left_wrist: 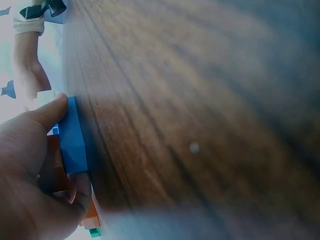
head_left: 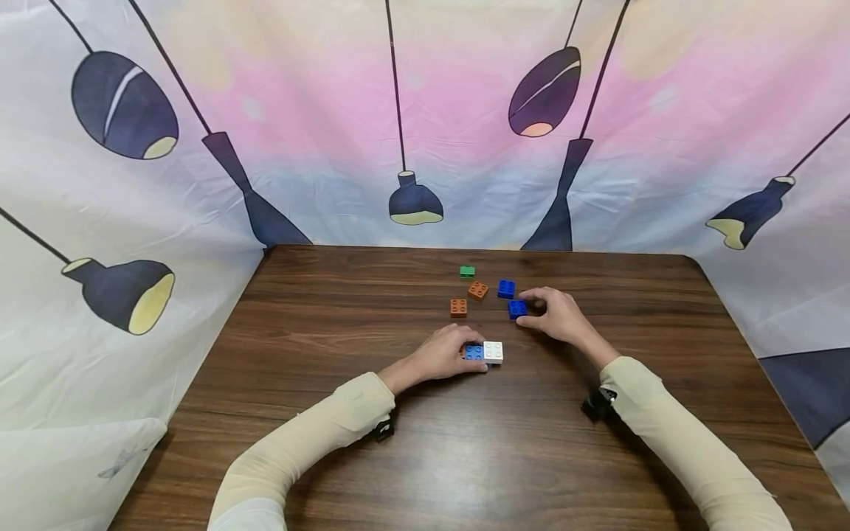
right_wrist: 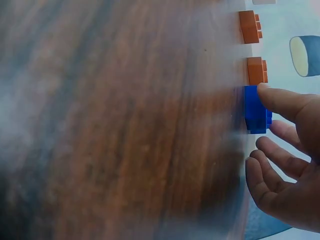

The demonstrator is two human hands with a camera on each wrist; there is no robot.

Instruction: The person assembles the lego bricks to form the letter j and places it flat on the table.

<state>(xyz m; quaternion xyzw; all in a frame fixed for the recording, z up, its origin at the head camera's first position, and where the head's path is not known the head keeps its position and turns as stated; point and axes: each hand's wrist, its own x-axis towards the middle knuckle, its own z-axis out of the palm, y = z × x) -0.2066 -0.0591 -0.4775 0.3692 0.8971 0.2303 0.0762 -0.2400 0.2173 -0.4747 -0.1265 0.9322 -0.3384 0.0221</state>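
My left hand grips a small joined block of bricks, with thumb and fingers on opposite sides. In it are a lighter blue brick, a white brick at its right end and an orange brick, partly hidden by the hand. Farther back, my right hand pinches a dark blue brick by its near and far sides; this brick stands on the table, studs up. The remaining right fingers spread loosely beside it.
Just behind the pinched brick lies another dark blue brick. Two orange bricks and a green brick lie to its left on the brown wooden table. A printed cloth hangs along the table's back edge.
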